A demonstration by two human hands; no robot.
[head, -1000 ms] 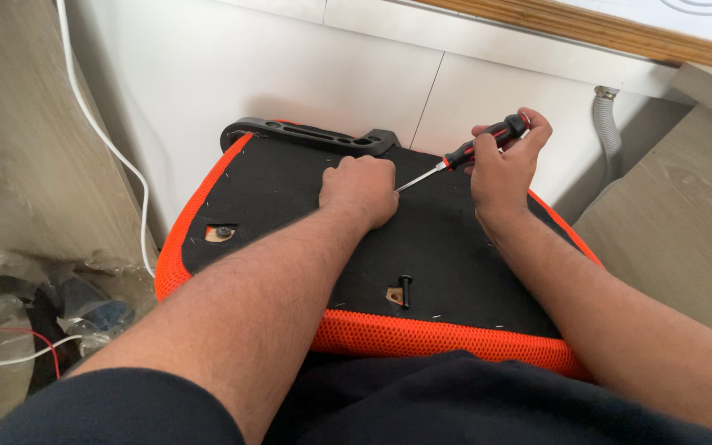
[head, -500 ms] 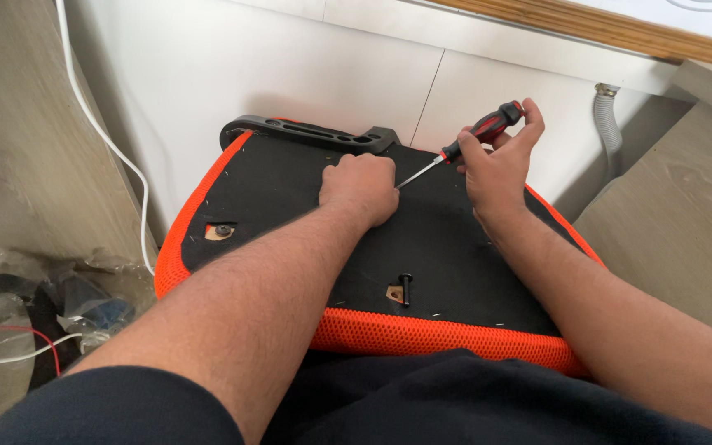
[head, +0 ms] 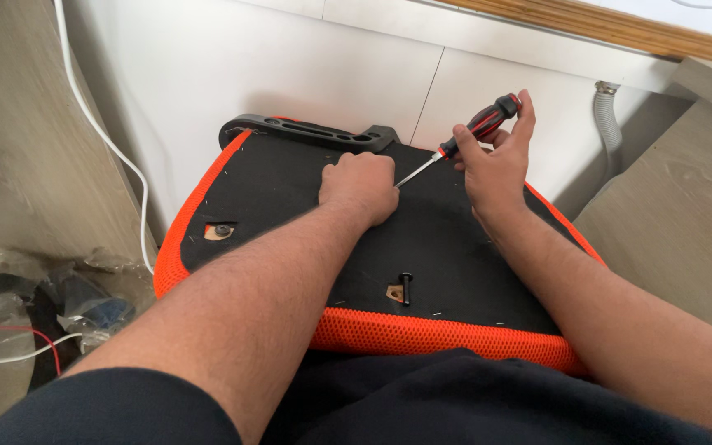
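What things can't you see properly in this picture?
- Head view: the screwdriver tip is hidden behind the left hand, so what it touches cannot be told.
- The left hand's fingers curl under, hiding anything they hold.
- The seat cushion has its near edge covered by the dark clothing.
- The white cable runs off the top edge.

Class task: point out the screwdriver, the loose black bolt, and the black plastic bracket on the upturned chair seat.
screwdriver (head: 488, 122): head view, on its red and black handle.
loose black bolt (head: 406, 288): head view, on its shank.
black plastic bracket (head: 306, 132): head view, on its long bar at the seat's far edge.
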